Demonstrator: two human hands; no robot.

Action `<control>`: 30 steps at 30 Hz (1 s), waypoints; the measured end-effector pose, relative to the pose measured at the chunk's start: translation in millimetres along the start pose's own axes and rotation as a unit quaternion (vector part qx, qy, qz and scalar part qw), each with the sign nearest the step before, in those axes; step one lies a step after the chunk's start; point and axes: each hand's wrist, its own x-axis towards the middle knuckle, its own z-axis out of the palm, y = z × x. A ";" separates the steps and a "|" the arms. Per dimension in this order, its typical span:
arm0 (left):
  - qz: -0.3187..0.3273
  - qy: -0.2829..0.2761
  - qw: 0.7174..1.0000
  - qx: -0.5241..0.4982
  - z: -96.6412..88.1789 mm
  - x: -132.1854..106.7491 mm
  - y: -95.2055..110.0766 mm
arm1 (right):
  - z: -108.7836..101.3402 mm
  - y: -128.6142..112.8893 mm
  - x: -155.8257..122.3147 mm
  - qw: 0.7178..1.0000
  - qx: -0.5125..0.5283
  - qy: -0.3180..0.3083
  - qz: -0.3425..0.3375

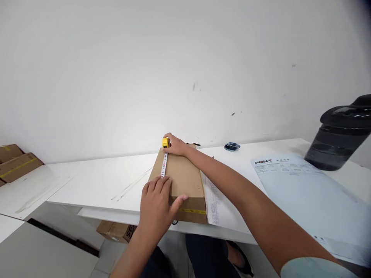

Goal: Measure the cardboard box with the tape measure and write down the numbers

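Observation:
A yellow tape measure (pixel 165 142) is held in my right hand (pixel 175 145) at the far edge of a brown cardboard box (pixel 185 173). Its white blade (pixel 164 164) is drawn out along the box top towards me. Over the near end of the blade lies my left hand (pixel 156 195), fingers stretched forward and thumb spread out to the right. The fingertips rest on the blade and the box top, hiding the blade's end. Yellow tape runs across the box's near side.
A printed sheet (pixel 214 202) lies right of the box on the white table (pixel 101 179). Farther right are a pale blue PONY bag (pixel 307 189) and a dark lidded cup (pixel 333 143). Cartons (pixel 21 166) sit at far left; another carton (pixel 114 231) is below the table.

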 end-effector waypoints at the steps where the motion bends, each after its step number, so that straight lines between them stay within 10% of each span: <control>1: 0.013 0.001 1.000 -0.010 1.2 -2.8 -2.0 | 0.5 1.7 0.8 1.000 0.003 0.001 0.001; 17: 0.011 -0.165 0.984 -0.065 -1.1 28.5 8.0 | -7.9 7.7 5.7 0.991 -0.068 0.028 0.108; 30: 0.036 -0.169 0.983 -0.058 4.7 33.7 12.2 | -5.9 16.3 10.6 0.984 -0.080 0.031 0.154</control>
